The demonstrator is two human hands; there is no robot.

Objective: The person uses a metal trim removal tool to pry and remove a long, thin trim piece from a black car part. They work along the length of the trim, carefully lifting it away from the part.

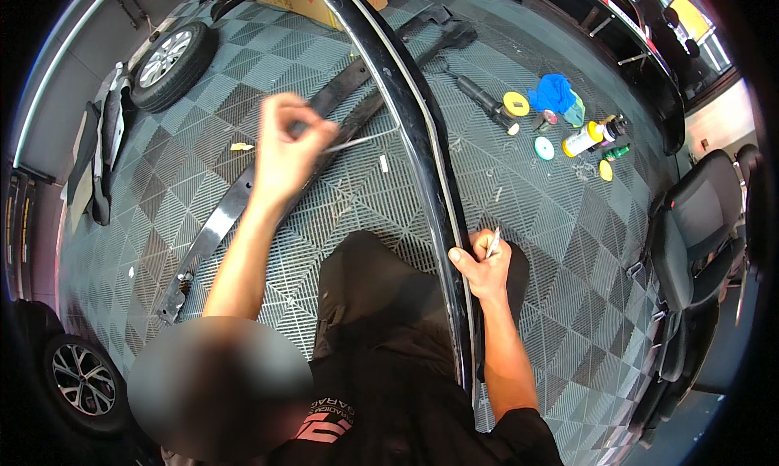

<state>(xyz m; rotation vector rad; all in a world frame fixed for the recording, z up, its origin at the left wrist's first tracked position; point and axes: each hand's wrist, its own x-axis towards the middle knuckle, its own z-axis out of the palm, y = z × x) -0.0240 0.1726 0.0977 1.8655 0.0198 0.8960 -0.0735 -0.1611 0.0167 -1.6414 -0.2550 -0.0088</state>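
A long, curved, glossy black car trim piece (412,125) runs from the top of the view down across my lap. A pale line follows its length. My left hand (286,146), smeared by motion, pinches a thin pale strip (365,140) left of the trim. That strip stretches taut to the trim's left edge. Against the lower part of the trim, my right hand (488,270) presses its thumb. Its curled fingers hold a small, pale, pointed piece (495,240) whose kind I cannot make out.
Black metal bars (235,202) lie on the tiled floor (560,296) at left, near a loose wheel (172,60). At right are a yellow-and-white bottle (583,139), a blue cloth (552,93), a black polisher-like tool (483,99) and car seats (698,223). A cardboard box (312,2) stands at the back.
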